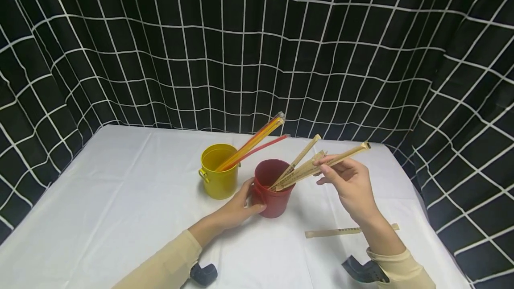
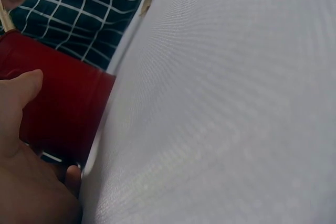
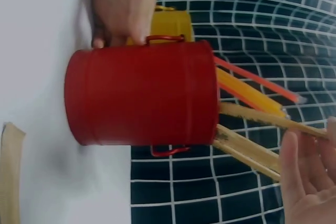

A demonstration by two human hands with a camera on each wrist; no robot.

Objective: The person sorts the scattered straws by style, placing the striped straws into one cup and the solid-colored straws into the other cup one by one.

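Observation:
A small red bucket point(image 1: 275, 206) stands on the table, with several brown paper-wrapped straws point(image 1: 297, 159) leaning out to the right. My left hand point(image 1: 234, 208) grips its left side, the thumb point(image 2: 32, 85) lying along the wall in the left wrist view. Between thumb and fingers, my right hand point(image 1: 351, 182) pinches one paper-wrapped straw point(image 1: 345, 154) that slants down to the bucket's rim. In the right wrist view this straw point(image 3: 262, 117) crosses the bucket's mouth. Another wrapped straw point(image 1: 331, 233) lies on the table beneath my right forearm, which hides part of it.
Behind and left of the red bucket stands a yellow bucket point(image 1: 220, 186) holding several red, orange and yellow straws point(image 1: 257, 142) in clear wrappers. White cloth covers the table point(image 1: 100, 217). A black curtain with a white grid point(image 1: 249, 48) encloses the back and sides.

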